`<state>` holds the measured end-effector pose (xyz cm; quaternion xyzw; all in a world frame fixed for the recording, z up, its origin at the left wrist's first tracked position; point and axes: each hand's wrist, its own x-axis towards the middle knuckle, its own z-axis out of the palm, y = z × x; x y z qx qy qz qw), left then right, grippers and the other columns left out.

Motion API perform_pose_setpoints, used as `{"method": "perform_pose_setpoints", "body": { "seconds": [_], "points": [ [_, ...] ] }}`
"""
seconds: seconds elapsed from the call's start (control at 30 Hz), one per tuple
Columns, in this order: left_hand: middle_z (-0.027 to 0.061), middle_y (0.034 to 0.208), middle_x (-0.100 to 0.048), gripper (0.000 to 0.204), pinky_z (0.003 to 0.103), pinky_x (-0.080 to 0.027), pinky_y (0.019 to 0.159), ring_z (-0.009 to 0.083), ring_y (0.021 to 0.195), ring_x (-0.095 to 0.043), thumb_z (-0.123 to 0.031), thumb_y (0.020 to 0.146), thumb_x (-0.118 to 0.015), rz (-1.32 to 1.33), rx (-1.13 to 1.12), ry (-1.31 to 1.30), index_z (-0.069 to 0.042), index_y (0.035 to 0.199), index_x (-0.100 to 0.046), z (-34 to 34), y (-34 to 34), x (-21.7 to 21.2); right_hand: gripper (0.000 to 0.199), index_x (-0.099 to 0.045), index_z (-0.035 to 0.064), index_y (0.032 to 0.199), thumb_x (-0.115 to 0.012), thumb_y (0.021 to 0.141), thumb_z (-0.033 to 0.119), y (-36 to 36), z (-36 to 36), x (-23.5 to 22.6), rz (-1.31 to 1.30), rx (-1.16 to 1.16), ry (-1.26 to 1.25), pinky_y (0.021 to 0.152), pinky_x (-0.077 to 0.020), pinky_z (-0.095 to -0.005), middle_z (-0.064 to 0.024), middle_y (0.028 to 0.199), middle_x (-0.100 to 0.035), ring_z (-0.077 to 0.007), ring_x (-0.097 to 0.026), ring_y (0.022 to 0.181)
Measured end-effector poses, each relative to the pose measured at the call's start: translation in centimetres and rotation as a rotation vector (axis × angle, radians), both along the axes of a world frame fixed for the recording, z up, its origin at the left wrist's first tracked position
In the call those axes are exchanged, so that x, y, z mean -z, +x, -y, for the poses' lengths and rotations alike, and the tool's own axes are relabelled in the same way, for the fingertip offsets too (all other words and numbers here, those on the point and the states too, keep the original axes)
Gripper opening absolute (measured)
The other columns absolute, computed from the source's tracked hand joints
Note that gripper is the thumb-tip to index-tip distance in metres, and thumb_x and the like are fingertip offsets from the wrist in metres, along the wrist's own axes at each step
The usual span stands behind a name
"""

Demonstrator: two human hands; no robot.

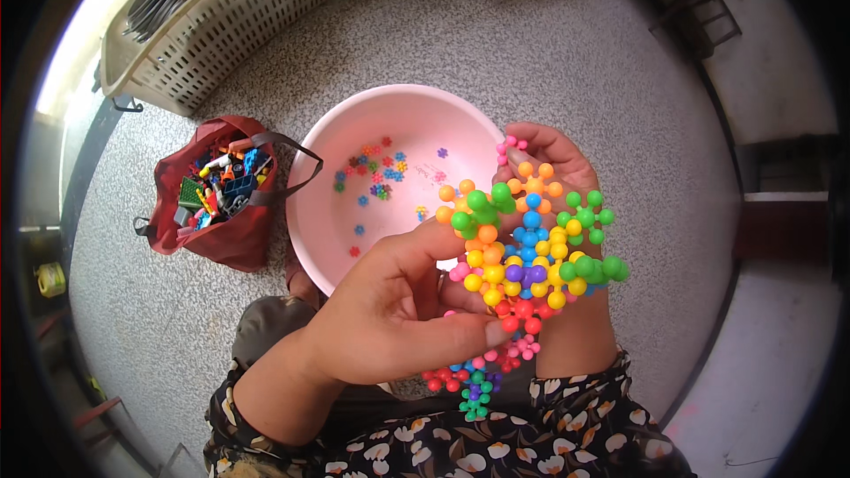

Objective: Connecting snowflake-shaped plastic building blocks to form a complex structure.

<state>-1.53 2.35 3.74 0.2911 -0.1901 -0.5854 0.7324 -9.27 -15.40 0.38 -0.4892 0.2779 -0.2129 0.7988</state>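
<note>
A cluster of joined knobbly plastic building pieces (529,273), in yellow, green, orange, blue, red, purple and pink, is held up over the near right side of the pink basin. My left hand (390,305) grips its left side, the thumb pressed near a red piece and the fingers reaching behind. Beyond the cluster, my right hand (563,159) pinches a loose-looking pink piece (511,148) between thumb and fingertips, above the basin's right rim. The cluster covers much of the right palm. Inside the pink basin (323,252) several small coloured flower-shaped pieces (381,168) lie scattered.
Left of the basin stands a red bag (243,252) filled with mixed toy bricks; its dark strap touches the basin's rim. A cream perforated plastic basket (226,35) with dark items is at the far left. Dark furniture (699,13) stands at the far right on the speckled floor (416,26).
</note>
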Motion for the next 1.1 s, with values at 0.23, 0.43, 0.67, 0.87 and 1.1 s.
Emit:
{"method": "perform_pose_setpoints", "body": {
  "seconds": [0.23,0.43,0.67,0.87,1.1],
  "points": [
    [0.0109,0.116,-0.052,0.058,0.029,-0.043,0.088,0.0171,0.103,-0.053,0.008,0.073,-0.061,-0.255,0.149,0.081,0.002,0.126,-0.037,0.8,0.8,-0.4,0.018,-0.057,-0.0013,0.098,-0.058,0.08,0.002,-0.6,0.3,0.2,-0.015,0.04,-0.04,0.067,-0.0477,-0.0216,-0.007,0.084,-0.06,-0.0098,-0.057,0.073],
    [0.011,0.119,-0.051,0.064,0.032,-0.04,0.092,0.0195,0.106,-0.051,0.003,0.071,-0.067,-0.222,0.129,-0.048,0.002,0.128,-0.035,0.9,0.4,1.2,0.02,-0.056,-0.0014,0.099,-0.06,0.081,0.007,-0.6,0.2,0.0,-0.058,0.059,-0.14,0.064,-0.0464,-0.0206,-0.0065,0.083,-0.061,-0.0088,-0.057,0.068],
    [0.0144,0.116,-0.051,0.058,0.034,-0.046,0.087,0.0218,0.105,-0.053,0.007,0.07,-0.065,-0.289,0.078,-0.117,0.003,0.122,-0.04,0.9,0.0,1.7,0.018,-0.057,-0.0011,0.097,-0.06,0.08,0.007,-1.1,0.2,-0.3,-0.06,0.068,-0.204,0.064,-0.0464,-0.0205,-0.0054,0.081,-0.06,-0.0083,-0.056,0.068],
    [0.0143,0.12,-0.046,0.057,0.037,-0.044,0.09,0.0241,0.107,-0.051,0.007,0.069,-0.066,-0.246,0.044,-0.085,0.0,0.12,-0.04,1.7,0.1,1.7,0.018,-0.057,-0.0028,0.097,-0.059,0.08,0.002,-1.8,-0.3,-1.3,0.001,0.159,-0.295,0.065,-0.0474,-0.0208,-0.0061,0.08,-0.06,-0.0089,-0.057,0.069],
    [0.0108,0.125,-0.044,0.063,0.033,-0.039,0.094,0.0198,0.112,-0.046,-0.001,0.069,-0.07,-0.078,-0.072,-0.04,0.0,0.123,-0.039,1.6,0.7,1.9,0.02,-0.053,-0.0042,0.098,-0.058,0.078,-0.003,-3.2,-1.7,-3.0,0.286,0.442,-0.708,0.06,-0.0505,-0.0248,-0.0118,0.084,-0.06,-0.0153,-0.061,0.073]
  ]
}}
